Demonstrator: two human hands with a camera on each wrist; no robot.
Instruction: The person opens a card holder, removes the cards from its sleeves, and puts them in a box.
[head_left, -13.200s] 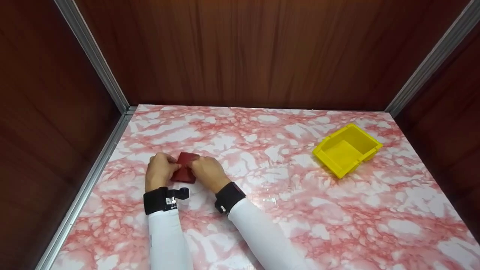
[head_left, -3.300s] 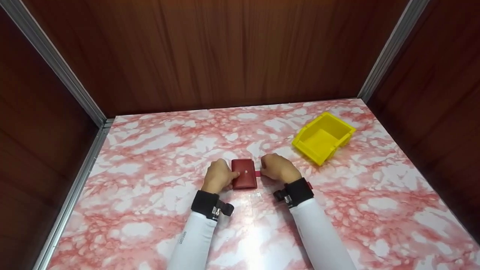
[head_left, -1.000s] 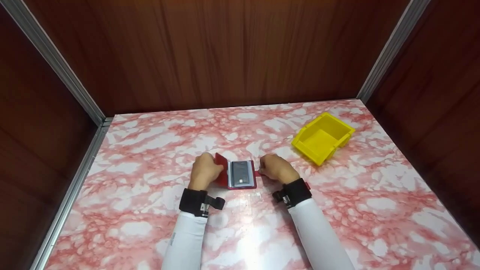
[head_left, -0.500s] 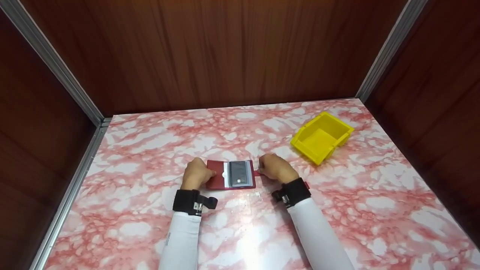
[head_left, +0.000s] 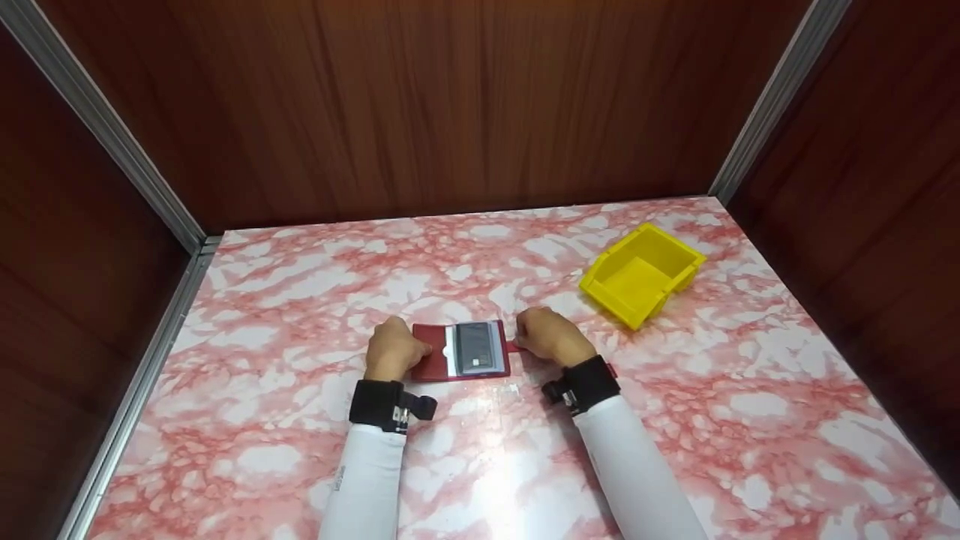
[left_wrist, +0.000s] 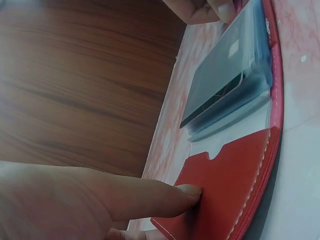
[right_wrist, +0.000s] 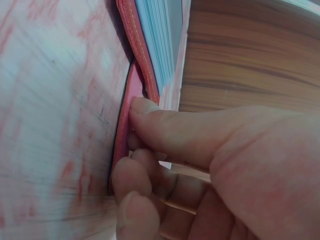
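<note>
Red card holder (head_left: 439, 364) lying unfolded on the marbled table (head_left: 262, 405).
The left hand (head_left: 391, 349) grips its left cover, thumb on the inner face; the right hand (head_left: 553, 336), fingers bent, pinches the strap (right_wrist: 130, 92). Between them, clear sleeves (head_left: 494, 349) hold a dark card (head_left: 472, 346). Beyond sits a yellow bin (head_left: 661, 252), then a wood-grain wall (head_left: 465, 112).

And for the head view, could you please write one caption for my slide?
Left hand on the cover, right hand pinching the strap: a wallet lies open, card showing, bin beyond.
</note>
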